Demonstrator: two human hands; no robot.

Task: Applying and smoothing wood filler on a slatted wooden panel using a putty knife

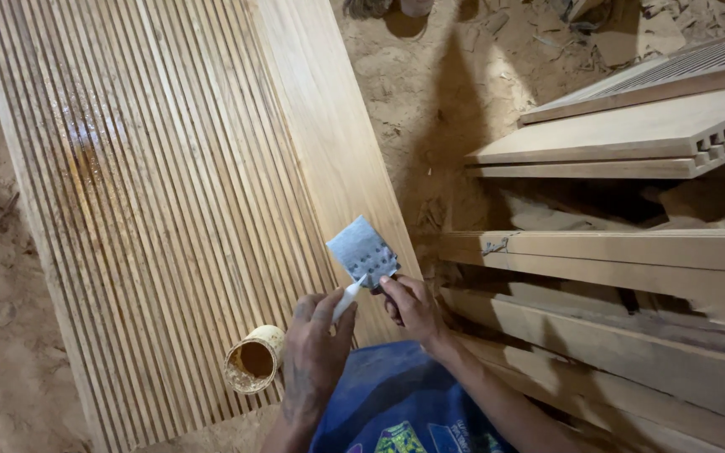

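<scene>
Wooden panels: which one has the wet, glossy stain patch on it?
The large grooved panel left of the hands, with the open can resting on it. The stacked panels at right look dry.

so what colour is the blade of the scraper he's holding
Grey with small dark dots, on the scraper; clearest in the head view.

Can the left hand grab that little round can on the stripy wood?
Probably yes. The left hand is right beside the can, nothing between, but it holds a small white stick.
</scene>
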